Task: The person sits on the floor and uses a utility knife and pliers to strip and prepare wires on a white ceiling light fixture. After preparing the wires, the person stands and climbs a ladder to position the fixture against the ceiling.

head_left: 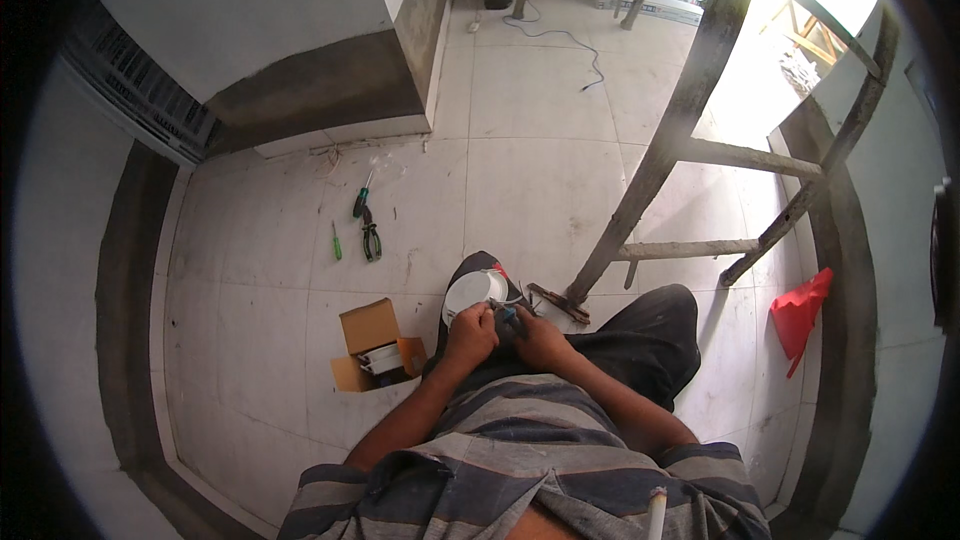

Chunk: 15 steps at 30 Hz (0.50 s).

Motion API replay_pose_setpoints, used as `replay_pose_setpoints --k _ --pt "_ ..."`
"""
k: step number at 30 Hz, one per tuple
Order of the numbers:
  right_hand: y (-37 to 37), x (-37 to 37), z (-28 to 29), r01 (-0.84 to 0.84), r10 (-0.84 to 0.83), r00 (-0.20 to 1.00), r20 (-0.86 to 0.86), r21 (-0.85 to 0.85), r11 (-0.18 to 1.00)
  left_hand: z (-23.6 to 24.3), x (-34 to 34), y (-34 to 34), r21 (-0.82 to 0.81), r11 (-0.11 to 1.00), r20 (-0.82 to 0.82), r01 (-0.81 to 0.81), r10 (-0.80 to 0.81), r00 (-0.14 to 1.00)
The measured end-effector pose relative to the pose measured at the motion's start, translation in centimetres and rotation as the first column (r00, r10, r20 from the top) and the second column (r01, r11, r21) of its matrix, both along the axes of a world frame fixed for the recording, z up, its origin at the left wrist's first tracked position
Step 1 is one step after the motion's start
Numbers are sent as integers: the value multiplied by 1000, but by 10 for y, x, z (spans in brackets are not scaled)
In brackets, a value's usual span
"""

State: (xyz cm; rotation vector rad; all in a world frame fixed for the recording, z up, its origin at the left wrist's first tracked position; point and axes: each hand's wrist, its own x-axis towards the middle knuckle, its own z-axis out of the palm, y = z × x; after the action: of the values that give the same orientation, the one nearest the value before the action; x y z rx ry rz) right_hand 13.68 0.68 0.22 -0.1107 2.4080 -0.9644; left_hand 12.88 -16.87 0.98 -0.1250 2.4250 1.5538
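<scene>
On my lap rests a white round fixture (470, 290), shaped like a shallow disc, with a spot of red at its far side. My left hand (473, 333) is closed at its near edge, fingertips pinched on a thin wire (497, 302) beside the fixture. My right hand (542, 342) is wrapped round a dark blue-grey hand tool (513, 323) that looks like pliers, its jaws close to the left fingertips. Fingers hide much of the tool and the wire's end.
An opened cardboard box (370, 328) with white pieces inside stands at my left. Beyond it lie pliers (371, 240), a screwdriver (361, 200) and a small green screwdriver (337, 242). A wooden ladder (655, 175) rises at the right, near a red cloth-like piece (800, 315). A blue cable (565, 33) crosses the far floor.
</scene>
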Motion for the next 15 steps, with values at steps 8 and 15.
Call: replay_pose_setpoints --k 8,15 --pt "4 0 -14 78 -63 992 -112 137 987 0 2 4 0 998 -18 60 -60 998" --pt "40 2 -63 67 -49 953 -301 50 997 -11 14 -2 38 985 155 166 -170 973"
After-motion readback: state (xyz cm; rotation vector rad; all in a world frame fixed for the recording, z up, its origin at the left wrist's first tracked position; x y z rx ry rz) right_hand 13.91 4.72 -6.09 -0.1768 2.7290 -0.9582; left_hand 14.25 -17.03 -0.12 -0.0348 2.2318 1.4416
